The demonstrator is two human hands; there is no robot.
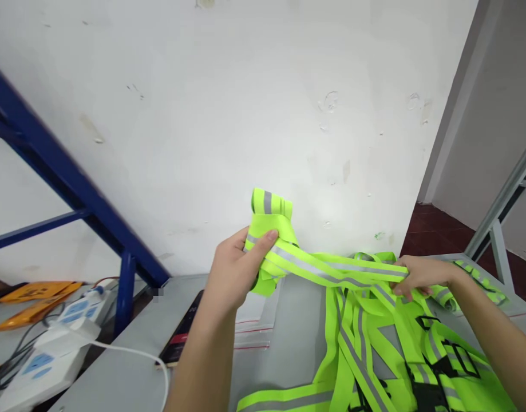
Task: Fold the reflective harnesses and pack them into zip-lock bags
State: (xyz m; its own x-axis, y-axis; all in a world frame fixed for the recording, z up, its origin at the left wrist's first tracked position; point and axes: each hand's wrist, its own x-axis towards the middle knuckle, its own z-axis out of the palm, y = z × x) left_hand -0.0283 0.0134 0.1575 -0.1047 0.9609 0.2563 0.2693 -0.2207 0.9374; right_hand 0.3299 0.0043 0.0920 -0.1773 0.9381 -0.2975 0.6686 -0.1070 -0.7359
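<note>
A neon-yellow reflective strap [314,264] with a grey stripe stretches between my two hands. My left hand [241,263] is closed on a folded bundle of it, thumb pressed on top, with loops standing above the fingers. At the right, my right hand [415,277] pinches the strap just above a pile of similar straps [361,337]. Black plastic buckles [460,360] show among the pile, which spreads over the grey tabletop [303,326]. The fingertips of my left hand are hidden behind the bundle.
A phone [181,335] and clear zip bags [254,326] lie beside my left forearm. White power strips [60,343] with cables and orange packets [39,300] are at the left. A blue metal frame [69,166] slants down to the table; a white wall [245,114] stands behind.
</note>
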